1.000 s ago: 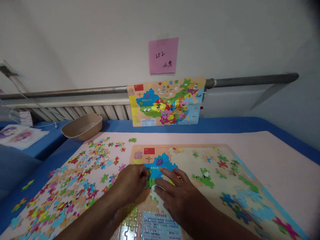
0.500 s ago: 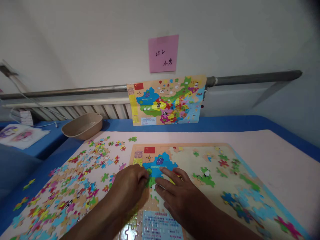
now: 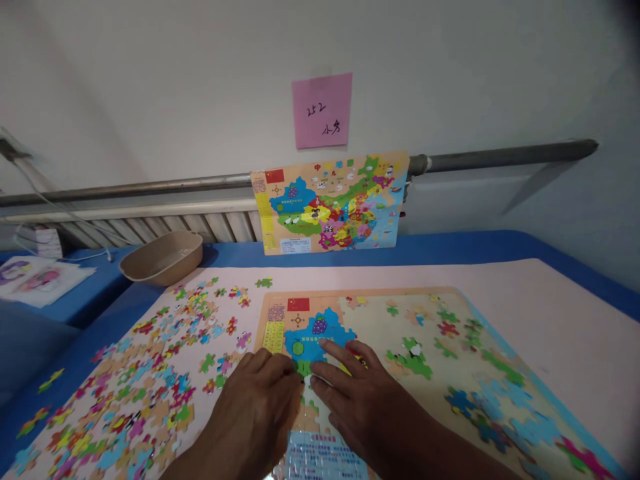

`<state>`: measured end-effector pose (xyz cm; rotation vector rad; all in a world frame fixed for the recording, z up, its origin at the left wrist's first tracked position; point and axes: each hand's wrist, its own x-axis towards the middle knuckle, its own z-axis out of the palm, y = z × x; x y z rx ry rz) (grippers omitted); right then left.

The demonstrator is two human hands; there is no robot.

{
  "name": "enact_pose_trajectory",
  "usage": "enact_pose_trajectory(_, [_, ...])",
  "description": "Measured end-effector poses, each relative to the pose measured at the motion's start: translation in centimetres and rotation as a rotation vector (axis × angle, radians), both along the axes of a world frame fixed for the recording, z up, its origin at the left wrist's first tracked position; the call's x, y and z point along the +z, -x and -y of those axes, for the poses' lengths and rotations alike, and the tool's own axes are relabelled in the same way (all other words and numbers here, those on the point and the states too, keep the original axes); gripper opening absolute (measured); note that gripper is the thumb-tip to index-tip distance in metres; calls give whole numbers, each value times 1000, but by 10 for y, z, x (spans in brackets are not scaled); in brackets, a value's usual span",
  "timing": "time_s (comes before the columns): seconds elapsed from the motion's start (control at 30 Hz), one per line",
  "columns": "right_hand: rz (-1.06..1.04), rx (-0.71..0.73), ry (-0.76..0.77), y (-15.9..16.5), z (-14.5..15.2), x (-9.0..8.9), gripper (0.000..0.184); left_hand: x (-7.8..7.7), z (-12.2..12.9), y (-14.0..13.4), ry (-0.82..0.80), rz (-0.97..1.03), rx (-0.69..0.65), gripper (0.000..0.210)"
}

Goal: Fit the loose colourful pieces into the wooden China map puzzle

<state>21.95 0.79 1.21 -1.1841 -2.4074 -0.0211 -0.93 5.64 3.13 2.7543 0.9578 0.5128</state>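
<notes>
A partly assembled map jigsaw puzzle [image 3: 320, 343] lies in its tray [image 3: 380, 291] on the table. My left hand [image 3: 257, 393] rests on the tray's left part, fingers curled together and fingertips down at the green pieces [image 3: 303, 368] below the blue region. What those fingers hold, if anything, is hidden. My right hand [image 3: 357, 383] lies palm down just right of it, fingers spread over the blue and yellow pieces. Below both hands is a joined light-blue text block [image 3: 325, 453], partly covered by my forearms.
Many loose puzzle pieces [image 3: 135, 400] are scattered left of the tray; joined clusters [image 3: 410, 360] lie inside it at right. A beige basin [image 3: 163, 259] stands at the back left. A printed map sheet [image 3: 330, 203] hangs from the wall pipe [image 3: 500, 159] under a pink note [image 3: 323, 110].
My left hand has moved slightly down and toward me, uncovering the yellow list and green fruit picture. My right hand stays nearly in place. The view has shifted slightly.
</notes>
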Motion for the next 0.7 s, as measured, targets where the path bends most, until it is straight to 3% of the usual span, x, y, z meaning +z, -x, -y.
enact_pose_trajectory(0.5, [-3, 4, 16, -1, -1, -1, 19, -11, -2, 1, -5, -17, -13, 20])
enact_pose_trajectory(0.7, [-2, 3, 19, -1, 0, 0, 19, -5, 0, 1, -89, -24, -23, 24])
